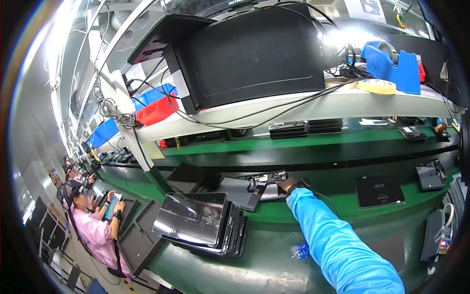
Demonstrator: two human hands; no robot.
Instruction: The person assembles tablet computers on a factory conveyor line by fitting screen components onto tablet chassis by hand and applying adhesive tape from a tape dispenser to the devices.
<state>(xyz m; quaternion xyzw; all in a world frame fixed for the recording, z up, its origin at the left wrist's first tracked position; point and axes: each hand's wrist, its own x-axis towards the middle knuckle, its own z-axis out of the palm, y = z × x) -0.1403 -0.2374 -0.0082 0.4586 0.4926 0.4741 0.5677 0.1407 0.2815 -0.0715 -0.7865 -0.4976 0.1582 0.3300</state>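
My right hand (286, 185), at the end of a light blue sleeve, reaches forward to the far part of the green bench. Its fingers are closed at the right end of an opened tablet (264, 177) with bare circuit boards and parts showing. The fingertips are small and partly hidden. Just left of it lies a grey flat panel (239, 192), partly under or against the opened tablet. Nearer to me stands a stack of dark glossy tablet screens (193, 218). My left hand is out of view.
A black tablet (379, 192) lies to the right, with another opened device (431, 175) beyond it. Blue plastic scraps (301, 251) lie near my forearm. A shelf (274, 112) overhead bears a monitor (254, 54) and blue tape dispenser (394, 68). A co-worker in pink (93, 230) sits left.
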